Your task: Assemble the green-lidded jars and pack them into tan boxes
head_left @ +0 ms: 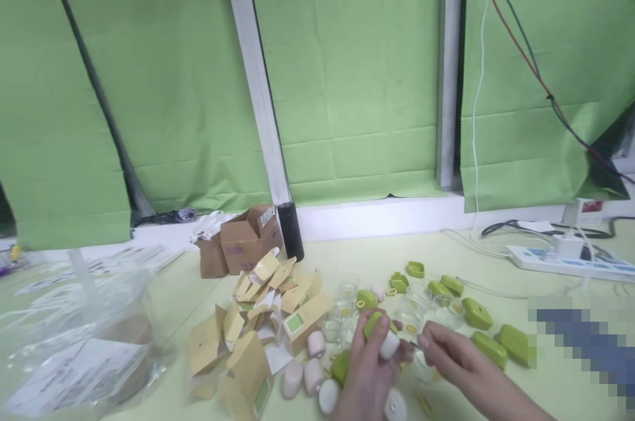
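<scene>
My left hand (370, 365) is closed around a small item with a green part (373, 324) and a rounded white part (389, 345). Just to its right, the fingers of my right hand (449, 355) pinch a thin dark piece whose shape is too small to make out, its tip close to the white part. Around both hands lie clear cups (408, 307), green lids (477, 313) and small yellow-green rings. Pale pink and white rounded pieces (314, 376) rest left of my left hand.
A pile of opened tan cartons (251, 368) lies left of centre. Behind it stand a brown cardboard box (248, 245) and a black cylinder (290, 231). Plastic bags with papers (79, 374) cover the left side; a white power strip (570, 263) with cables sits at right.
</scene>
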Tool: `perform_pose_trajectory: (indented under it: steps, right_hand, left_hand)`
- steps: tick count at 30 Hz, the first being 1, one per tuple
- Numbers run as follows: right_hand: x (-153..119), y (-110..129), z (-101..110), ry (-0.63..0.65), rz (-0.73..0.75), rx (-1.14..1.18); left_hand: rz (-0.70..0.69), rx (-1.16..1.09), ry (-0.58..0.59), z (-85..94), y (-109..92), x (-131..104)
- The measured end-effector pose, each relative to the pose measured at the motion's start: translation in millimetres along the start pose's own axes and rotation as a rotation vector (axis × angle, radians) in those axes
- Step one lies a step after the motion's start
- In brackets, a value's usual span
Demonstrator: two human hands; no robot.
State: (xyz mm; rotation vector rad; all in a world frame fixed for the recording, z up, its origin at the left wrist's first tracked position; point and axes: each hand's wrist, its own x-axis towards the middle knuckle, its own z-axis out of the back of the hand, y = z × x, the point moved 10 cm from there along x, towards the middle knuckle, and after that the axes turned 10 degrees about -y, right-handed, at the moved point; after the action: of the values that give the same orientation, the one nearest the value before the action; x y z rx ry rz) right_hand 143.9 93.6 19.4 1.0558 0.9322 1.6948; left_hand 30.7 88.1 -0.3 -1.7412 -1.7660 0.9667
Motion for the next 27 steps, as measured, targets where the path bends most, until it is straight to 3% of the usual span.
perform_pose_trajectory:
  steps: [5,8,11,17,19,21,25,27]
  right_hand:
    - [-10,-8,-22,0.03,-0.042,0.149]
    - [-11,-22,-26,0.017,-0.125,0.327]
    - [-15,-34,-38,0.099,-0.219,0.526]
    - [-28,-35,-49,0.184,-0.453,0.752]
    - [-29,-35,-47,0.21,-0.492,0.699]
    - [-23,-31,-34,0.185,-0.391,0.524]
    - [-8,-12,19,-0.128,-0.128,0.059]
    - [-8,-2,20,-0.128,-0.083,-0.053]
  left_hand:
    - [-0.047,0.225,0.025,2.6,16,1]
    - [-0.052,0.223,0.088,-1.9,22,-2]
    - [-0.039,0.215,0.143,-4.8,30,-5]
    - [-0.013,0.213,0.238,-13.7,26,-13]
    - [0.021,0.243,0.277,-17.6,20,-17]
    - [0.045,0.316,0.3,-17.8,12,-20]
    - [-0.041,0.67,0.291,-9.0,6,-18]
    - [-0.079,0.824,0.32,-9.0,13,-19]
